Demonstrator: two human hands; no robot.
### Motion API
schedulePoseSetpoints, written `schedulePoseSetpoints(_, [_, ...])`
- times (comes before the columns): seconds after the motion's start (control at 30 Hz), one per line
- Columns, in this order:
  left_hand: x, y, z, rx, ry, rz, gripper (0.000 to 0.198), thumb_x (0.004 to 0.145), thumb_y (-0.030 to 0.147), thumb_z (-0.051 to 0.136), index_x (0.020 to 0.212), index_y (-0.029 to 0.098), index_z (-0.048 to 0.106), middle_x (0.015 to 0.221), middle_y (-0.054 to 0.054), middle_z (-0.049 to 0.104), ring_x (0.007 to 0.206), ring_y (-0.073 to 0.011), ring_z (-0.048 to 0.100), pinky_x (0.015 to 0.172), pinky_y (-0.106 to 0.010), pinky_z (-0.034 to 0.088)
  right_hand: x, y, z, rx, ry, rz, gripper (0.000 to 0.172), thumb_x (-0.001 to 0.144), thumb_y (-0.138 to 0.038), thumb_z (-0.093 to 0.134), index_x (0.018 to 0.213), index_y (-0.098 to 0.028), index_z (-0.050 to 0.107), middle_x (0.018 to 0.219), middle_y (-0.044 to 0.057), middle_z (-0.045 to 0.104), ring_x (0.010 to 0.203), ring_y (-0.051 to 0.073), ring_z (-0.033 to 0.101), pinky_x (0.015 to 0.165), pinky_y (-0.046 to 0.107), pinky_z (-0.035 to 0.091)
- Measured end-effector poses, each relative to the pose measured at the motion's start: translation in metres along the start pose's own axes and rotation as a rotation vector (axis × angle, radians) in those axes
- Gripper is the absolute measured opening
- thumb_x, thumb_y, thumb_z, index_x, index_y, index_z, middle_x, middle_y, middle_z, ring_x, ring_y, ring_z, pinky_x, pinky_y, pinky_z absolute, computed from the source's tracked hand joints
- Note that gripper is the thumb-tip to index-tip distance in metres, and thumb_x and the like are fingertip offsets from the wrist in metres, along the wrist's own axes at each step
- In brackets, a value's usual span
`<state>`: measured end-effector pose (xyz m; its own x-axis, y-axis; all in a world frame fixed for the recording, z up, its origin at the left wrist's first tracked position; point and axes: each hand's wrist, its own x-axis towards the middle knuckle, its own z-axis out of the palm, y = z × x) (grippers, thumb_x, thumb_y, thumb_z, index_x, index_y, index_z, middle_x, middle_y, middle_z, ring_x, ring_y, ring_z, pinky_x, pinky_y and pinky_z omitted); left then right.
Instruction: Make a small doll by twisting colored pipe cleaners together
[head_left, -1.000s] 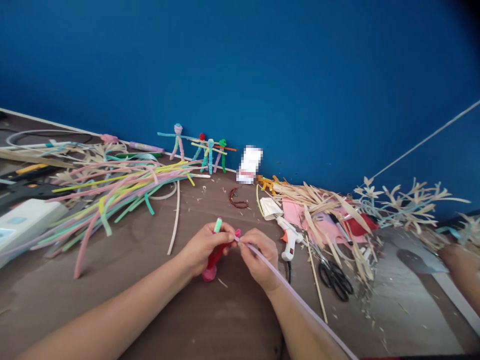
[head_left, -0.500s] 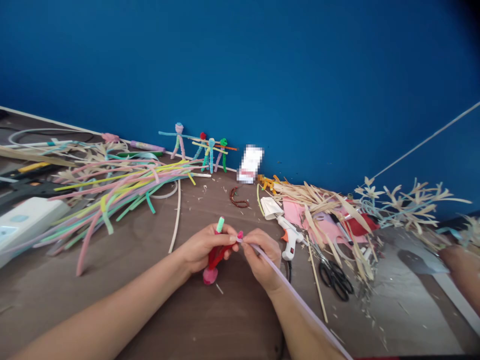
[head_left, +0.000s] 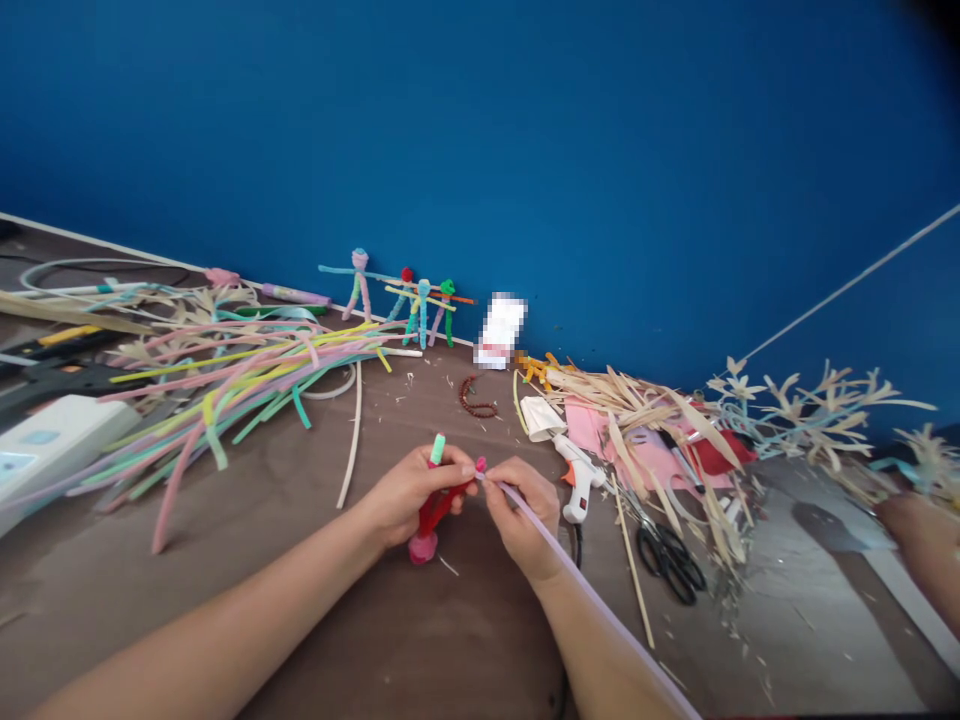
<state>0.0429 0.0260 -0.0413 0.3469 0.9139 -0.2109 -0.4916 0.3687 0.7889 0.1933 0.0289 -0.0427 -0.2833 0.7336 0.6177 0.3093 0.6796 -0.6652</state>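
My left hand [head_left: 427,490] is closed around a small pipe-cleaner figure [head_left: 433,515], red with a pink round end hanging below and a mint-green tip above the fingers. Right beside it, my right hand [head_left: 525,505] pinches a long lilac pipe cleaner [head_left: 559,545]. That strand runs back along my right forearm toward the bottom edge. Its front end meets a pink knob at my left fingertips; how the two join is too small to make out.
Pastel pipe cleaners [head_left: 247,390] lie heaped at left near a white box [head_left: 52,450]. Several finished figures [head_left: 424,305] lean against the blue wall. At right are a glue gun [head_left: 581,480], black-handled scissors [head_left: 671,560] and dried strips [head_left: 637,400]. Another person's hand [head_left: 915,540] shows at the far right.
Both hands stay almost in place, still pinching at the same spot. The red figure has tilted slightly, and the lilac strand lies a little closer to my right forearm.
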Motion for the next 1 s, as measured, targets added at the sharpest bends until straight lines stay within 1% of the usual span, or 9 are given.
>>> schedulePoseSetpoints(0.2, [0.000,-0.001,-0.002,-0.011,-0.046,-0.005,0.018,0.062,0.026,0.067,0.060,0.012,0.055,0.055,0.000,0.058,0.041,-0.0056,0.049,0.045,-0.018,0.040,-0.003,0.002,-0.003,-0.124,-0.099,-0.143,0.020,0.075,-0.010,0.049,0.087,-0.023,0.059,0.072,0.004,0.061,0.064,0.014,0.055,0.062,0.027,0.045])
schedulePoseSetpoints(0.4, [0.001,-0.002,-0.003,-0.055,-0.029,-0.046,0.018,0.061,0.024,0.068,0.062,0.013,0.054,0.054,0.001,0.059,0.041,-0.0060,0.050,0.045,-0.018,0.042,-0.006,0.005,-0.001,-0.217,-0.072,-0.106,0.016,0.076,-0.014,0.048,0.084,-0.022,0.060,0.069,0.004,0.059,0.061,0.013,0.055,0.061,0.026,0.045])
schedulePoseSetpoints(0.53, [0.004,-0.003,-0.008,-0.086,-0.036,-0.046,0.018,0.060,0.022,0.068,0.062,0.013,0.053,0.053,0.001,0.058,0.041,-0.0059,0.049,0.043,-0.017,0.041,-0.007,0.008,0.002,-0.205,-0.071,-0.079,0.019,0.076,-0.016,0.048,0.091,-0.022,0.057,0.069,0.002,0.059,0.058,0.012,0.053,0.060,0.024,0.045])
schedulePoseSetpoints(0.67, [0.007,-0.002,-0.015,-0.165,-0.003,-0.010,0.017,0.061,0.019,0.067,0.063,0.014,0.052,0.052,0.003,0.056,0.041,-0.0056,0.048,0.043,-0.017,0.041,-0.001,0.015,0.002,-0.176,0.047,0.119,0.025,0.074,-0.019,0.049,0.100,-0.019,0.052,0.068,0.000,0.055,0.055,0.010,0.051,0.058,0.023,0.044])
schedulePoseSetpoints(0.73, [0.008,-0.001,-0.018,-0.201,0.002,-0.010,0.015,0.061,0.019,0.066,0.064,0.014,0.052,0.052,0.003,0.055,0.041,-0.0056,0.047,0.043,-0.018,0.041,0.006,0.019,-0.001,-0.066,0.107,0.308,0.022,0.072,-0.021,0.050,0.094,-0.019,0.051,0.064,-0.002,0.052,0.052,0.009,0.049,0.053,0.022,0.043])
schedulePoseSetpoints(0.8, [0.008,-0.001,-0.019,-0.215,-0.013,-0.020,0.015,0.062,0.018,0.066,0.065,0.014,0.052,0.052,0.003,0.055,0.041,-0.0057,0.047,0.042,-0.017,0.041,0.017,0.021,-0.008,0.130,0.149,0.515,0.017,0.070,-0.023,0.051,0.086,-0.018,0.050,0.059,-0.004,0.049,0.044,0.008,0.044,0.044,0.020,0.040])
schedulePoseSetpoints(0.9, [0.008,-0.001,-0.019,-0.212,-0.047,-0.024,0.015,0.062,0.017,0.066,0.064,0.014,0.052,0.052,0.002,0.055,0.042,-0.0059,0.048,0.043,-0.018,0.040,0.033,0.022,-0.028,0.365,0.202,0.701,0.017,0.067,-0.027,0.051,0.082,-0.018,0.048,0.058,-0.005,0.047,0.040,0.006,0.041,0.041,0.021,0.040])
schedulePoseSetpoints(0.97, [0.007,-0.001,-0.019,-0.205,-0.062,-0.011,0.015,0.062,0.018,0.066,0.064,0.014,0.052,0.053,0.002,0.055,0.043,-0.0061,0.048,0.044,-0.018,0.041,0.038,0.021,-0.049,0.345,0.194,0.729,0.019,0.067,-0.033,0.050,0.080,-0.018,0.047,0.060,-0.005,0.048,0.042,0.008,0.042,0.042,0.022,0.041])
schedulePoseSetpoints(1.0, [0.007,-0.001,-0.020,-0.201,-0.067,0.000,0.016,0.062,0.018,0.067,0.065,0.014,0.052,0.053,0.002,0.056,0.043,-0.0061,0.048,0.044,-0.018,0.041,0.037,0.021,-0.060,0.257,0.175,0.727,0.021,0.068,-0.037,0.049,0.077,-0.018,0.047,0.061,-0.004,0.048,0.042,0.008,0.043,0.042,0.023,0.041])
